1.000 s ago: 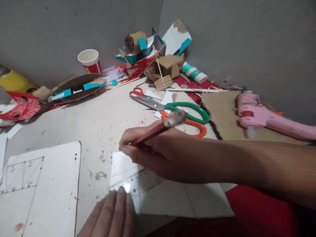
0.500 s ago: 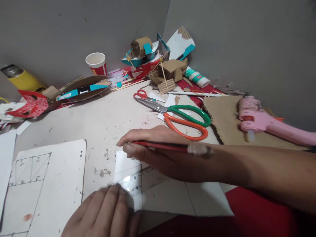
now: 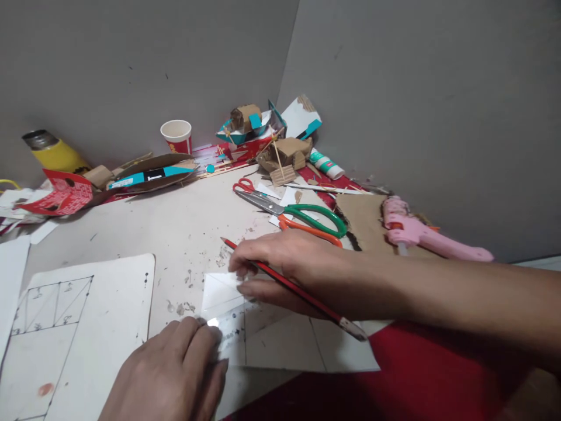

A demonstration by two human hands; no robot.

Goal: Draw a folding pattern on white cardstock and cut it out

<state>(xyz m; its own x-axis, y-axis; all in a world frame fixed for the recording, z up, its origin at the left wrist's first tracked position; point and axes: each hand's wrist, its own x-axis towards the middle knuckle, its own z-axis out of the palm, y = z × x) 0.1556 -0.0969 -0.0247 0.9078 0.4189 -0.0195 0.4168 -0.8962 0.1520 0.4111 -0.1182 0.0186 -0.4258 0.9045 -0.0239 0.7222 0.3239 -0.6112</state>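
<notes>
Tilting since before, pencil [image 3: 293,286] tip pokes beyond right hand [image 3: 289,272].

Scissors [image 3: 289,213] lie behind the right hand [image 3: 284,272], glue gun [image 3: 421,234] to their right.

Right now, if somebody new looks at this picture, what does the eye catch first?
First, the two hands in the foreground: the right hand holds a red pencil over a white card, while the left hand presses a clear ruler onto it. Behind them lie green and orange scissors, and a pink glue gun rests at the right.
</notes>
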